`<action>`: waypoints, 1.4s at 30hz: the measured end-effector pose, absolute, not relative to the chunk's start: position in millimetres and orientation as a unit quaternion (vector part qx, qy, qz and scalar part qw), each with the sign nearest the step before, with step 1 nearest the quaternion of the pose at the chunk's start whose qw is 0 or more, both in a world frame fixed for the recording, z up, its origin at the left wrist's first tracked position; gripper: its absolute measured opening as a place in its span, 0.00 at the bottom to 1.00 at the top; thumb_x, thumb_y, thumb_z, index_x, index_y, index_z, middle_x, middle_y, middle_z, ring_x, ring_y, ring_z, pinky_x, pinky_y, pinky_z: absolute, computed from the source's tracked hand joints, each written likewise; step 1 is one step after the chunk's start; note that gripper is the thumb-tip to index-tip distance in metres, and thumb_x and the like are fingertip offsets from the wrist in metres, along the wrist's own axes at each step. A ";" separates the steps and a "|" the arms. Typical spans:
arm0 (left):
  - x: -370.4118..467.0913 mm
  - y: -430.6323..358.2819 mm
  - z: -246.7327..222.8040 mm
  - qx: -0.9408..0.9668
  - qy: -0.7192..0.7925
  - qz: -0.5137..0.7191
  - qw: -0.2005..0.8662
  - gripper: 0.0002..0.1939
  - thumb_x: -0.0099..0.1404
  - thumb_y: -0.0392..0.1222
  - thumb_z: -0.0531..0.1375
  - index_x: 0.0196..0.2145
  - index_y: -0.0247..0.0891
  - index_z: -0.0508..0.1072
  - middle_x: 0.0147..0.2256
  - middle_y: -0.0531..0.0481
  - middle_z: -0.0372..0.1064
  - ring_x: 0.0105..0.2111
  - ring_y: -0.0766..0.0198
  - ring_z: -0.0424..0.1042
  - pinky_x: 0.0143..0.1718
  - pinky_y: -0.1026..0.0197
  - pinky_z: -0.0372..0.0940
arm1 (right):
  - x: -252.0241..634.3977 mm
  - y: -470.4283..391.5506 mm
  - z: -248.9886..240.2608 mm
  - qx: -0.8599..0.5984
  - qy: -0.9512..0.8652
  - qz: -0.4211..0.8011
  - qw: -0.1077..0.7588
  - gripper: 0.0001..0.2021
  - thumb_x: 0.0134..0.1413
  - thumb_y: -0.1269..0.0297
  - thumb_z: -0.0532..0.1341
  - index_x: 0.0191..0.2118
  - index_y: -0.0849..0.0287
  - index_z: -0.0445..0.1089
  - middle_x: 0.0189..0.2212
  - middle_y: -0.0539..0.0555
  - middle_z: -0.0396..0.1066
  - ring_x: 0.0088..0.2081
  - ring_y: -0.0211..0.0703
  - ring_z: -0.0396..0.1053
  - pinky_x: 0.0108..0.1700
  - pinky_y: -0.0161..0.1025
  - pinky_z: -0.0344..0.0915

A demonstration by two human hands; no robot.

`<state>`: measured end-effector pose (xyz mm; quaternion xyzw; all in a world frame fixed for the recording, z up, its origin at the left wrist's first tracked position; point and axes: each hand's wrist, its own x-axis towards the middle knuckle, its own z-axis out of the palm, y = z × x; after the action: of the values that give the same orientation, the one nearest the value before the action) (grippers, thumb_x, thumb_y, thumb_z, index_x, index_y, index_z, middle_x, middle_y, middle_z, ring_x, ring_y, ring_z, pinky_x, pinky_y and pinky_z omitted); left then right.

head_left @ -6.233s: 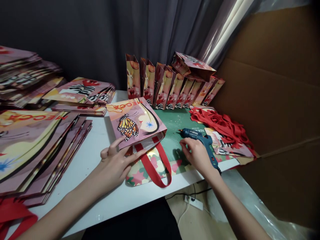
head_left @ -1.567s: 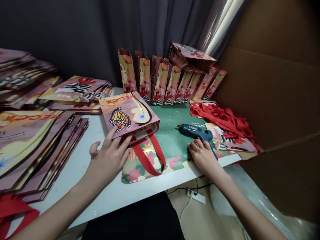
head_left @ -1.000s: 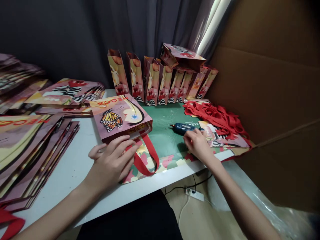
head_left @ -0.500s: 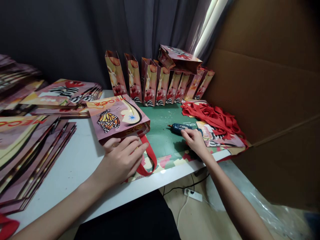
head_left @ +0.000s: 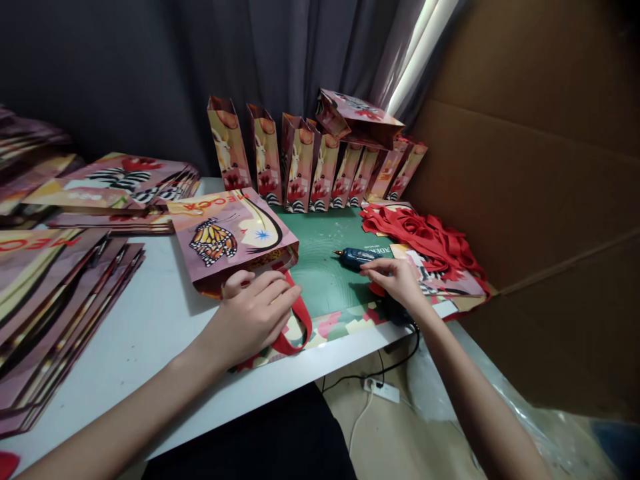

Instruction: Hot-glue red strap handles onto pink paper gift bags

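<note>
Possibly touched, the glue gun (head_left: pixel 356 258) is partly hidden.

Dim, with glare beside the dark curtain (head_left: pixel 270 60)

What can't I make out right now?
All in the head view:
Glue gun: handle mostly hidden by right hand.
Looped strap: one side covered by left hand.
Butterfly bag: inside mostly hidden by its upper face.
Near stack: cut off by left edge.
Power strip: markings too small.
</note>
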<state>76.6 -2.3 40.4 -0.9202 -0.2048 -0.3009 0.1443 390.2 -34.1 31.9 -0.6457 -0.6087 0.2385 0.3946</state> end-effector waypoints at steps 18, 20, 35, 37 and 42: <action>67.1 -2.4 30.9 -0.922 -0.218 -0.305 0.095 0.12 0.68 0.33 0.53 0.42 0.38 0.76 0.34 0.48 0.76 0.41 0.55 0.72 0.44 0.52 0.52 | 382.1 57.1 60.9 -0.639 -0.575 0.259 0.440 0.08 0.48 0.61 0.66 0.28 0.61 0.71 0.24 0.52 0.73 0.26 0.38 0.70 0.32 0.35 0.67; 65.5 -2.2 30.8 -0.922 -0.223 -0.303 0.091 0.12 0.69 0.33 0.53 0.42 0.38 0.76 0.33 0.48 0.76 0.41 0.56 0.72 0.44 0.52 0.52 | 379.1 73.6 63.5 -0.654 -0.573 0.270 0.414 0.05 0.53 0.67 0.61 0.29 0.61 0.69 0.24 0.52 0.74 0.25 0.36 0.69 0.31 0.32 0.67; 61.5 -1.5 30.3 -0.924 -0.241 -0.287 0.077 0.11 0.68 0.31 0.53 0.42 0.38 0.74 0.32 0.50 0.74 0.40 0.56 0.72 0.44 0.52 0.52 | 372.2 108.1 70.4 -0.676 -0.644 0.262 0.245 0.12 0.56 0.70 0.62 0.21 0.61 0.67 0.19 0.51 0.73 0.20 0.33 0.65 0.26 0.30 0.62; 61.7 -1.3 29.3 -0.924 -0.240 -0.288 0.076 0.12 0.68 0.31 0.52 0.42 0.38 0.74 0.33 0.49 0.75 0.40 0.57 0.71 0.44 0.52 0.52 | 372.5 110.0 70.1 -0.680 -0.657 0.241 0.219 0.18 0.61 0.66 0.59 0.18 0.60 0.66 0.16 0.51 0.71 0.19 0.34 0.64 0.27 0.31 0.61; 62.5 -1.6 28.2 -0.925 -0.233 -0.291 0.070 0.12 0.68 0.31 0.52 0.42 0.37 0.74 0.34 0.49 0.75 0.40 0.57 0.72 0.44 0.52 0.52 | 373.4 113.4 72.8 -0.697 -0.675 0.190 0.151 0.22 0.65 0.58 0.56 0.22 0.61 0.74 0.22 0.54 0.76 0.24 0.38 0.70 0.33 0.33 0.63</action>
<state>62.5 -1.6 28.2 -0.9252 -0.2334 -0.2910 0.0697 373.4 113.4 72.8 -0.6968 -0.6749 0.1903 0.1505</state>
